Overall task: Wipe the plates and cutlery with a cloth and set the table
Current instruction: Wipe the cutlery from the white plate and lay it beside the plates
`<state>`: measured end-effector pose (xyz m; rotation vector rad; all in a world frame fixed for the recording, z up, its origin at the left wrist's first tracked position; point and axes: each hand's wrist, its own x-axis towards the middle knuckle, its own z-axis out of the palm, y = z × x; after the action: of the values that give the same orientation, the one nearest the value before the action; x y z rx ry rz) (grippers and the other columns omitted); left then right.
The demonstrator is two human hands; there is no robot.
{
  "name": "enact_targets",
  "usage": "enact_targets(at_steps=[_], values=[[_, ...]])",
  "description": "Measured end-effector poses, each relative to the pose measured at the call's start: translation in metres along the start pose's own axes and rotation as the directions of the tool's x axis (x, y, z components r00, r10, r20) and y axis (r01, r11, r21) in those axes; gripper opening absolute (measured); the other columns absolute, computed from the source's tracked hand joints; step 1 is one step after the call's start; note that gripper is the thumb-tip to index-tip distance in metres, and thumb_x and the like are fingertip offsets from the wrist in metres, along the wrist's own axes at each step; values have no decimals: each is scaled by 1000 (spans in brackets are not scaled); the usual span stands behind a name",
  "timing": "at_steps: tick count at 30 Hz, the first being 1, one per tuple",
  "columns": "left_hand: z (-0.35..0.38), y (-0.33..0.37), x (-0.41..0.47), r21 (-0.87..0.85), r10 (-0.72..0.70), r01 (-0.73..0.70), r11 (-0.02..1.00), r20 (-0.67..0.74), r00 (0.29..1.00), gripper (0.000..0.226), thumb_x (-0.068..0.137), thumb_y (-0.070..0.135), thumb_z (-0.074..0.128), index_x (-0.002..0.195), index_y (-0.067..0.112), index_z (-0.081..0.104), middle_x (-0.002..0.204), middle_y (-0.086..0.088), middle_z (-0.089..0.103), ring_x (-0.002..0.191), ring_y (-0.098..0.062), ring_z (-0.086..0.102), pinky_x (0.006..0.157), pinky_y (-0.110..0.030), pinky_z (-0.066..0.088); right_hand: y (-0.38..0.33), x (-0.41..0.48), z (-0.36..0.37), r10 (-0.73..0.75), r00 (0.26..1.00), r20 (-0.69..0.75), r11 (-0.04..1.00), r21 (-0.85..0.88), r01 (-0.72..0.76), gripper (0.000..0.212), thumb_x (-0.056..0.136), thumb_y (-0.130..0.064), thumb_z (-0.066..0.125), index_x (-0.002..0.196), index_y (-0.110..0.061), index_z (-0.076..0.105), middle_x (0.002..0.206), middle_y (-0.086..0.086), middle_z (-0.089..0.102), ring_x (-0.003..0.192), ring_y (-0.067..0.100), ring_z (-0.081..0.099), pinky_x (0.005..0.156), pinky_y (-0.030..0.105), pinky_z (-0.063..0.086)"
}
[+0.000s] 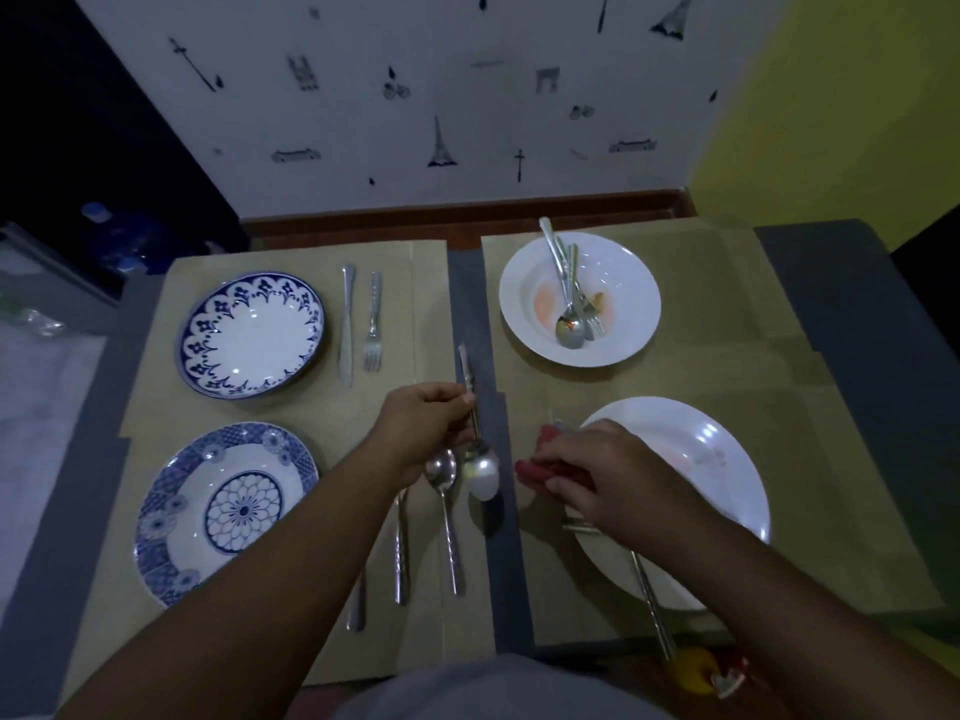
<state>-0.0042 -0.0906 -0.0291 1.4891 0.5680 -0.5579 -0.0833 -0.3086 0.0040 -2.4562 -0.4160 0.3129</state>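
- Well to the left of both hands lie a far blue-and-white patterned plate [254, 335] and a near blue-and-white patterned plate [223, 511], with a steel knife [346, 324] and steel fork [374, 319] just beside the far one.
- Just under the left hand [423, 423], a flat-lying steel spoon [448, 511] rests on the mat, handle toward the person.
- That left hand pinches the handle of a shiny raised steel spoon [480, 459] over the bare strip of grey table [474, 309]. Its long axis runs away from the person, handle tip far and bowl near, and it seems held clear of the surface.
- The bowl of the raised spoon hangs just left of the folded red cloth [537, 462], apart from it. The right hand is the nearer one to bring cloth and bowl together, a short sideways closing along that gap.
- Clenched round the cloth, the right hand [597, 470] sits above the left rim of a plain white round plate [717, 485].
- Beyond the right hand, a smeared white deep plate [631, 283] holds used cutlery, probably not yet wiped.
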Motion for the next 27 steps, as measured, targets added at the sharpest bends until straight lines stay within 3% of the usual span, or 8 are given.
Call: enact_targets(at_steps=[6,9,13,17,21,25,27], values=[[-31,23,50,13,9,-8,1000,-120,993,13,94,2,66,106,0,71,85,-15,67,65,-17,60,57,-21,59,-16,41,5,-14,1000,-24,1000,22,15,22,84,-24,73,107,-25,72,97,-9,70,91,8,56,80,33,49],[-42,31,78,86,26,-13,996,-152,988,17,95,3,63,111,0,70,89,-16,68,68,-18,60,66,-28,59,-20,56,10,-17,1000,-5,1000,23,17,22,85,-28,71,107,-27,71,98,-10,68,92,7,54,82,30,47],[-53,38,110,187,58,-21,982,-194,979,24,94,4,66,117,1,71,87,-13,70,64,-16,61,69,-30,59,-21,66,15,10,1000,10,999,32,-11,24,84,-28,73,108,-31,70,99,-16,67,92,3,51,80,15,38],[-60,38,126,327,113,-46,944,-189,975,25,92,9,70,116,5,72,99,-13,75,79,-20,70,83,-36,61,-20,69,20,61,998,22,996,67,-62,25,81,-22,76,104,-32,72,98,-15,69,91,5,54,80,14,37],[-55,36,122,603,322,-147,784,-193,927,24,91,19,70,114,14,75,111,-3,76,99,-15,71,93,-39,57,-17,73,22,94,995,30,992,80,-96,28,81,-21,76,107,-33,72,98,-19,68,93,-1,51,79,16,38],[-44,24,91,691,476,-304,656,-65,877,23,97,14,59,117,7,69,105,-8,73,86,-11,66,72,-18,51,-16,76,23,112,993,30,990,88,-115,28,82,-21,76,106,-34,71,96,-29,63,96,-3,49,78,20,41],[-38,8,71,742,501,-377,555,64,863,27,100,18,53,123,10,63,115,-10,68,104,-21,66,86,-29,53,-17,77,23,109,993,32,990,81,-112,30,82,-21,76,108,-35,71,94,-36,57,96,-3,48,78,19,40]])
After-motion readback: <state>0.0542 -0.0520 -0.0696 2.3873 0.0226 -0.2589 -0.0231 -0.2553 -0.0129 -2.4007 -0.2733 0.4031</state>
